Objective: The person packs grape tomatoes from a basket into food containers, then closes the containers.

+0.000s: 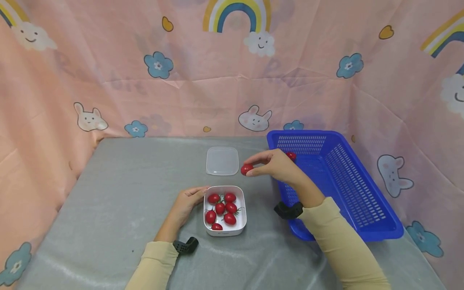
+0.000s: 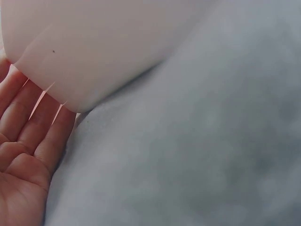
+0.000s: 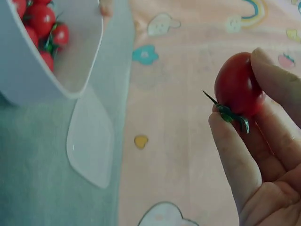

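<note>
In the head view my right hand pinches a cherry tomato between thumb and fingertips, up beyond the box's far right corner. Its green stem shows in the right wrist view. A white square box holds several red cherry tomatoes, some with green stems. Against the box's left side rests my left hand, its fingers extended along the wall in the left wrist view. Partly behind my right hand, another cherry tomato lies in the blue basket.
Beyond the box, a translucent square lid lies flat on the grey tabletop. The blue slotted basket stands on the right, under my right forearm. A pink patterned curtain encloses the back and sides.
</note>
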Tool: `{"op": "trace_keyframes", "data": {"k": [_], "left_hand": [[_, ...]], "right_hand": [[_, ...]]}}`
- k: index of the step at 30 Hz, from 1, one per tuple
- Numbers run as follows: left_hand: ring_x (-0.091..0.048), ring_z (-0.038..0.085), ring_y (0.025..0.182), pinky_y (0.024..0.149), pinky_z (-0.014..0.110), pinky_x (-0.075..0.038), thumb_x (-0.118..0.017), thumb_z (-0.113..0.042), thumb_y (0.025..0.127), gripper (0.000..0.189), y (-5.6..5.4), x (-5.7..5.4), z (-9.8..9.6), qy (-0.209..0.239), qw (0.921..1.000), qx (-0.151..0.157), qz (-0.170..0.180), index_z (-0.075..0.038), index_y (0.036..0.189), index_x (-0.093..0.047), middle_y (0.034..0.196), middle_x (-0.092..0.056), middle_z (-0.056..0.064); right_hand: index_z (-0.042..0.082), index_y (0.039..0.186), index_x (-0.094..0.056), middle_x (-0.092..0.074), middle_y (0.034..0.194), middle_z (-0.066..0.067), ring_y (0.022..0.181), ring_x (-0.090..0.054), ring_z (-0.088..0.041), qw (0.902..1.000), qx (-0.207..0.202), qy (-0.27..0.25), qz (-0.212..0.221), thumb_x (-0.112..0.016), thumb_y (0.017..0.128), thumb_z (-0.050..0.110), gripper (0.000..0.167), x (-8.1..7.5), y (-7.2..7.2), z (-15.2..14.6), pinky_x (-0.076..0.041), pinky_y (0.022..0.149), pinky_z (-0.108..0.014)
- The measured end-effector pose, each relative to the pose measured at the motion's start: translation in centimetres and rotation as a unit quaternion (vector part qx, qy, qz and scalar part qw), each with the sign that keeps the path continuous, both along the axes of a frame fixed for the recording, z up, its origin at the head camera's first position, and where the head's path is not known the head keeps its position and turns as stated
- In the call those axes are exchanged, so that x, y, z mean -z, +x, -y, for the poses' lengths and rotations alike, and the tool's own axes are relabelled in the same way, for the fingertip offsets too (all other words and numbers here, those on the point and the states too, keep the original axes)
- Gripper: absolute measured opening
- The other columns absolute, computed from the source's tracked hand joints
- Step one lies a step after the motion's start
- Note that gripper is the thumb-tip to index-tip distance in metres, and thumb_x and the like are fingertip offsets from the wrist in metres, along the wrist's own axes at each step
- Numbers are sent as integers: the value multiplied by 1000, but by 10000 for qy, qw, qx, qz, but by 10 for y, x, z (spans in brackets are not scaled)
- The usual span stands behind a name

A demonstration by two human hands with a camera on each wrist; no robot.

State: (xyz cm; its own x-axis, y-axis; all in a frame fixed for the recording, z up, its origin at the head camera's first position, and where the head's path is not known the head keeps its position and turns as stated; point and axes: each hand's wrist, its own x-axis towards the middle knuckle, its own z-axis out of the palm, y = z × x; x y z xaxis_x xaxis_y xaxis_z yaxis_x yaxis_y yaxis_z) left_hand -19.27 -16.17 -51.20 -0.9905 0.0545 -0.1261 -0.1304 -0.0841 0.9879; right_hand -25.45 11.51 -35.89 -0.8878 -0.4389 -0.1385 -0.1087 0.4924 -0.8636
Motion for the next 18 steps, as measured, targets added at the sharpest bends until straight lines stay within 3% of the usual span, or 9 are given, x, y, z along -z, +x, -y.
{"op": "trace_keyframes", "data": {"k": [5,10,13,18], "left_hand": [[-67,0,98,90,20,-53,-60,-11,97,35,0,-1,0,34,10000,-12,41,13,122,-63,116,-73,9],[-67,0,98,90,20,-53,-60,-12,98,35,0,0,0,-39,10000,15,60,12,123,-63,118,-73,10],[-67,0,98,90,20,-53,-61,-14,97,35,-1,0,0,-95,9999,7,92,11,122,-64,115,-74,6],[-68,1,95,89,20,-54,-61,-13,97,35,-1,1,0,9,9999,-19,134,12,121,-64,106,-75,-3]], "right_hand": [[11,113,-76,-75,113,-7,116,-62,-24,10000,21,-40,45,-83,81,23,35,0,10,15,-53,96,-42],[10,110,-77,-76,110,-7,114,-64,-23,9996,-252,-146,-44,-83,80,18,32,-1,26,35,-54,95,-41],[9,109,-77,-76,108,-7,112,-63,-23,9994,-311,-159,-72,-83,80,16,31,-1,38,48,-55,95,-40],[9,105,-78,-76,108,-6,111,-64,-21,9998,-59,-184,-58,-85,77,15,30,4,53,64,-55,95,-40]]}}
